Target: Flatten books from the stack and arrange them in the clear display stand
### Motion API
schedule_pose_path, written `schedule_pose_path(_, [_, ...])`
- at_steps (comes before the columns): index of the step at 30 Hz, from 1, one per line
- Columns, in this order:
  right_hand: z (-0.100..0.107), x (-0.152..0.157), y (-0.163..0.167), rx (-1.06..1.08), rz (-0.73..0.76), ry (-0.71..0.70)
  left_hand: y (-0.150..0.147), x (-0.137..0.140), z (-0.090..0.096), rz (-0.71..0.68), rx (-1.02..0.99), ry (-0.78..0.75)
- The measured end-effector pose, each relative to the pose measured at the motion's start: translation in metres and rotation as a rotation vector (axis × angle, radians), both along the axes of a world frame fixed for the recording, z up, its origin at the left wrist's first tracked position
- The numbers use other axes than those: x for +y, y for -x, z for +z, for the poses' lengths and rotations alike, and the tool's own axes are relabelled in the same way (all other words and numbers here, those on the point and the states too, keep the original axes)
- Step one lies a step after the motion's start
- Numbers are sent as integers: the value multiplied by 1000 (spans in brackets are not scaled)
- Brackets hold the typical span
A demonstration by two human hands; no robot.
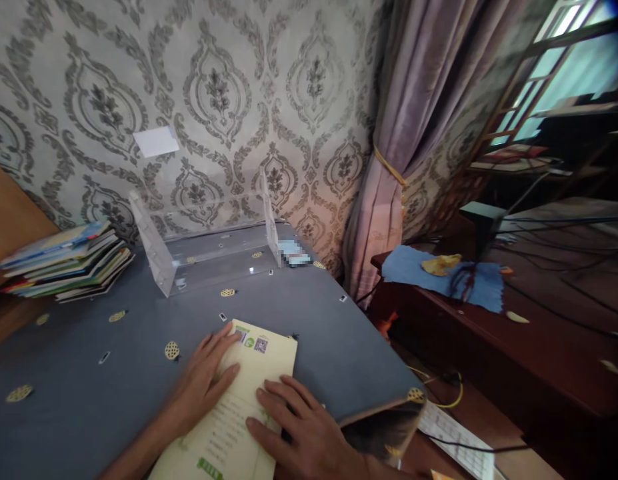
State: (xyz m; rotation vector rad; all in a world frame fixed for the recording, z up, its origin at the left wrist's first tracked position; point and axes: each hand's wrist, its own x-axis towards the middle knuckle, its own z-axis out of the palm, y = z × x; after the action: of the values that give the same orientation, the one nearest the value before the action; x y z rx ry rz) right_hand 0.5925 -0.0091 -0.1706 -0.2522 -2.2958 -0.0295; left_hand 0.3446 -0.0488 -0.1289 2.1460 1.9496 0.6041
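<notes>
A pale yellow-green book (261, 380) with green print and a QR code near its top lies tilted on the patterned grey tablecloth. My left hand (206, 377) rests along its left edge, fingers stretched forward and the thumb lying on the cover. On the right side, my right hand (301, 423) lies over the cover with its fingers spread. Both hands touch the book and are open. The lower end of the book runs out of view at the bottom. A clear acrylic stand (153, 250) is on the table beyond the hands.
A stack of books (71, 263) sits at the left. Near the wall lies a small blurred-out item (295, 255). To the right are a curtain (383, 193), a dark red desk (553, 360) with a blue cloth (419, 270) and cables, and below it a white keyboard (456, 440).
</notes>
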Motion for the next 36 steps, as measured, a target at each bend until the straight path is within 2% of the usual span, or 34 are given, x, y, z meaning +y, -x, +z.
schedule_pose_path(7, [22, 10, -7, -123, 144, 46, -1, -9, 14, -1, -192, 161])
schedule_pose_path(11, [48, 24, 1, -28, 232, 110, 5, -4, 38, -27, -406, 269])
schedule_pose_path(15, [80, 35, 7, 29, 300, 261, 13, 2, 59, -37, -631, 316])
schedule_pose_path(18, [99, 44, 9, 77, 304, 412, 21, 6, 58, -44, -857, 278])
schedule_pose_path(21, [111, 56, 15, 144, 251, 567, 24, 14, 48, -6, -952, 214])
schedule_pose_path(23, [116, 66, 22, 215, 213, 663, 19, 22, 44, 59, -1028, 123])
schedule_pose_path(28, [131, 91, 45, 428, 235, 961, -4, 44, 50, 108, -1475, -165])
schedule_pose_path(30, [136, 102, 54, 467, 268, 1140, -9, 51, 55, 199, -1574, -227])
schedule_pose_path(33, [133, 120, 68, 473, 352, 1456, -8, 59, 57, 417, -1595, -270])
schedule_pose_path(36, [115, 139, 79, 456, 356, 1627, -3, 66, 54, 557, -1576, -151])
